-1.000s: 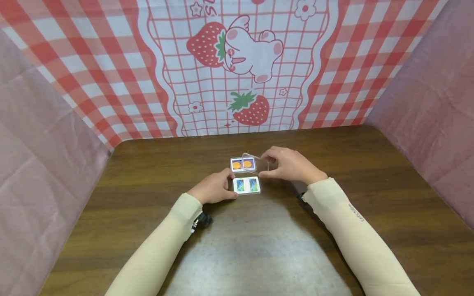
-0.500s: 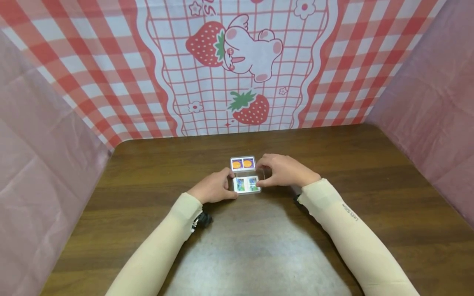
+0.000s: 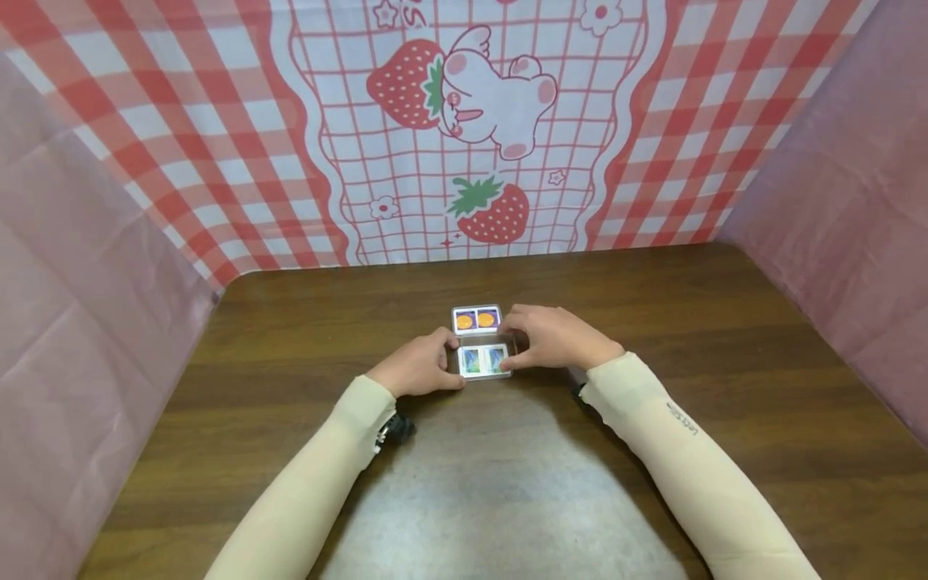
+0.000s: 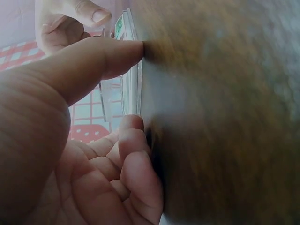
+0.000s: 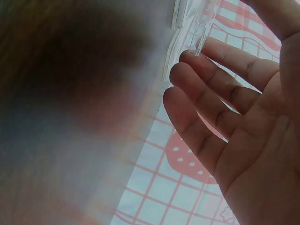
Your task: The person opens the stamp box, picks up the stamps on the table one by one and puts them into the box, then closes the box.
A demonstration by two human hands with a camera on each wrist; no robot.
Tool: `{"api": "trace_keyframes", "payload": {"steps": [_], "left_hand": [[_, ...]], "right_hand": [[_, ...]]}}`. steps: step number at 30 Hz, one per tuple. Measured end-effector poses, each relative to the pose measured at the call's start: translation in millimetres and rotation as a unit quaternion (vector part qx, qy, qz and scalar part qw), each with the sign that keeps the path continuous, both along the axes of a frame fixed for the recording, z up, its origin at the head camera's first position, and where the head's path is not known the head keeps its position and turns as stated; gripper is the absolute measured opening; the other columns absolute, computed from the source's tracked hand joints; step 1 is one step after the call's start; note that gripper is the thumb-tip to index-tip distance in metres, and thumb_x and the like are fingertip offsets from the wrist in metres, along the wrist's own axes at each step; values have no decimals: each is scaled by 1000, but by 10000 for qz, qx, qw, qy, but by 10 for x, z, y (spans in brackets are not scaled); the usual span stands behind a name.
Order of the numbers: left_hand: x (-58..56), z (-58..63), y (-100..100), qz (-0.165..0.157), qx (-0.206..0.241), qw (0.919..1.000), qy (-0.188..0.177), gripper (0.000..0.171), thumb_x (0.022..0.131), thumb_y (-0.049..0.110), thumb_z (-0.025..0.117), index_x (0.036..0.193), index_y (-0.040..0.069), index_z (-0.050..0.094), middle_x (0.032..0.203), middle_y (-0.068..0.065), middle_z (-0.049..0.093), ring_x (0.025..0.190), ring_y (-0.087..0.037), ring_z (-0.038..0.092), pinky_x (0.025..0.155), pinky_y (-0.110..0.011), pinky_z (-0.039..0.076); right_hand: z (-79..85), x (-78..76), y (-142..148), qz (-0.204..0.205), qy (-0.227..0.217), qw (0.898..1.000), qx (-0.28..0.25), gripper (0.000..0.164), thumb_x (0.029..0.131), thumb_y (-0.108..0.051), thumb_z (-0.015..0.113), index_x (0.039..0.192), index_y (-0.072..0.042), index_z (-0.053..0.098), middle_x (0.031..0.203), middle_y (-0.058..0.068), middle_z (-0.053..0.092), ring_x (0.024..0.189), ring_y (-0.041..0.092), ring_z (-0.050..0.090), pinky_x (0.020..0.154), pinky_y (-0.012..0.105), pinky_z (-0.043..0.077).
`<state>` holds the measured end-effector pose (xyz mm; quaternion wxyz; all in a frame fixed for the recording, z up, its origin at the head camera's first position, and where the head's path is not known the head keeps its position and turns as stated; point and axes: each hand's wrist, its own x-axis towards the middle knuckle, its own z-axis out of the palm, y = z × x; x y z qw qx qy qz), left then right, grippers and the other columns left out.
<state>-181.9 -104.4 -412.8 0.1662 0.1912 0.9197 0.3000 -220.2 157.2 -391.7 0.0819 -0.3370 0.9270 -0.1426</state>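
A shallow clear case (image 3: 483, 362) with two blue-green picture cards lies flat on the table. My left hand (image 3: 416, 366) holds its left end between thumb and fingers; the case's edge (image 4: 132, 89) shows between them in the left wrist view. Just above this case, my right hand (image 3: 558, 337) pinches a thin transparent cover (image 5: 202, 33) by its right end. In the left wrist view a gap separates the cover from the case. Right behind lies a second clear case (image 3: 476, 320) with two orange-and-purple picture cards, which neither hand appears to grip.
The brown wooden table (image 3: 464, 483) spreads out around both cases. A red-and-white checked cloth (image 3: 464, 145) with strawberries hangs along its back edge. Pink cloths (image 3: 819, 201) hang at the sides.
My right hand has brought the transparent cover left and nearer, from over the back case to over the front one, levelling it. The left hand has stayed on the front case.
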Motion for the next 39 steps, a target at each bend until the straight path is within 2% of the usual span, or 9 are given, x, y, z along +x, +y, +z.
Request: {"api": "trace_keyframes", "payload": {"steps": [10, 20, 23, 29, 33, 39], "left_hand": [[-13, -11, 3, -19, -2, 10000, 3, 63, 87, 35, 84, 134, 8, 51, 92, -5, 62, 78, -18, 58, 70, -33, 47], [-14, -19, -6, -29, 18, 10000, -59, 73, 89, 36, 82, 144, 10, 43, 93, -6, 61, 77, -18, 57, 69, -33, 47], [-16, -22, -11, -70, 52, 10000, -4, 67, 90, 36, 81, 140, 10, 45, 92, -6, 61, 76, -18, 57, 68, -33, 47], [-20, -12, -10, -149, 39, 9999, 64, 58, 90, 37, 81, 132, 11, 51, 91, -5, 61, 75, -18, 57, 68, -33, 46], [-24, -24, -6, -157, 59, 9998, 74, 58, 89, 37, 82, 131, 11, 52, 91, -5, 61, 75, -18, 56, 68, -33, 46], [-20, -34, 0, -110, 82, 9999, 37, 59, 88, 38, 83, 131, 11, 52, 93, -6, 61, 78, -19, 57, 71, -34, 47]], "right_hand": [[-35, 17, -40, 103, -54, 9999, 32, 53, 83, -52, 84, 122, -18, 73, 109, -5, 64, 90, 13, 58, 83, 37, 52], [-74, 11, -59, 198, -88, 9998, -27, 53, 83, -53, 84, 122, -19, 72, 105, -7, 63, 86, 11, 56, 78, 35, 51], [-68, 6, -57, 196, -124, 9997, -27, 56, 83, -55, 84, 123, -18, 71, 106, -6, 64, 87, 12, 56, 79, 36, 51], [10, -17, 22, -76, -214, 9997, -29, 62, 85, -65, 75, 124, -17, 69, 106, -5, 65, 91, 14, 59, 81, 37, 52], [81, -36, 111, -332, -194, 9991, -166, 62, 88, -63, 73, 127, -15, 69, 112, -2, 68, 96, 18, 62, 84, 41, 53], [108, -61, 182, -441, -170, 9988, -137, 61, 91, -62, 70, 130, -15, 69, 122, 0, 68, 106, 17, 64, 92, 45, 53]]}}
